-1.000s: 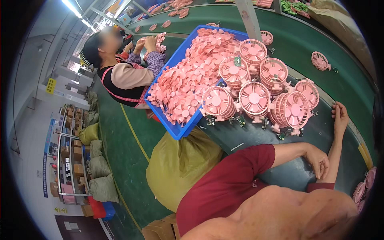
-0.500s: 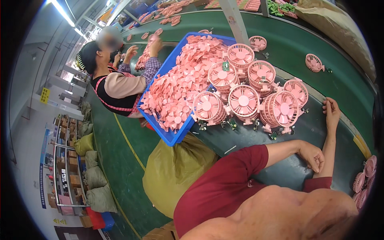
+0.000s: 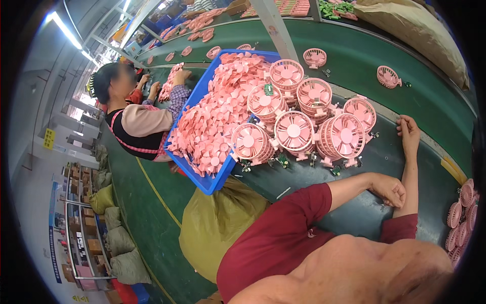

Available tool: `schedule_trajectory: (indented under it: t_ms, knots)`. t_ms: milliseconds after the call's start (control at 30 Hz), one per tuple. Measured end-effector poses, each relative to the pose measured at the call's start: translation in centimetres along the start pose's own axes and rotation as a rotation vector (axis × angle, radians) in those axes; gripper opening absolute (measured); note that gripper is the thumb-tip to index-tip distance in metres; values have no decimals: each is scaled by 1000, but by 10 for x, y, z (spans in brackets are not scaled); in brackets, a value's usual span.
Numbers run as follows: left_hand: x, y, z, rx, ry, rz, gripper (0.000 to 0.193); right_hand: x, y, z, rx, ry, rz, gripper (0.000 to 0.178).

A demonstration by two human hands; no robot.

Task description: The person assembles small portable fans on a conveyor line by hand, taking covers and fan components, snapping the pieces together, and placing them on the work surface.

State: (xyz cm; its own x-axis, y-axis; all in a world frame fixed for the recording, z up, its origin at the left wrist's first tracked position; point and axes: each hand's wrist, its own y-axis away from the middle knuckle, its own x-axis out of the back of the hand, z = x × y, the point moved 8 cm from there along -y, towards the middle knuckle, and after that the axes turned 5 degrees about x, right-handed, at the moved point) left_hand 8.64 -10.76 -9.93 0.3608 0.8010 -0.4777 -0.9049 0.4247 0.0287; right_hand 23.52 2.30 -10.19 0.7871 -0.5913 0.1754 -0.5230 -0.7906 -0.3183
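Note:
My left hand (image 3: 389, 189) rests against my right forearm, its fingers curled in with nothing visible in them. Farther forward, my right hand (image 3: 409, 130) lies at the belt-side edge of the dark worktable (image 3: 354, 202). Its fingers are loosely stretched and hold nothing. Left of my hands stand several stacks of round pink fan housings (image 3: 345, 136) with blades inside. Small green circuit boards (image 3: 283, 161) hang from them on the table, and one board (image 3: 268, 89) lies on top of a stack. Behind the stacks, a blue tray (image 3: 215, 185) is heaped with loose pink fan blades (image 3: 212, 121).
A green conveyor belt (image 3: 354, 66) runs along the far side, carrying a pink fan housing (image 3: 389, 77) and others. More housings (image 3: 461, 218) stand at the right edge. A co-worker (image 3: 136, 119) works beyond the tray. A yellow-green sack (image 3: 217, 228) stands below the table.
The whole view has shifted, so the table and stacks appear farther left. My hands stay almost in place. The co-worker's raised hand has lowered, and another pink piece shows on the belt nearby.

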Motion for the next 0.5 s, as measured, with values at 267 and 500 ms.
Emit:
schedule_trajectory:
  t_ms: [267, 500]
  knots:
    - [0, 4, 3, 7, -18, 20, 18, -2, -1, 1, 5, 8, 0, 17]
    - [-3, 3, 4, 25, -30, 1, 16, 1, 2, -5, 7, 25, 21, 17]
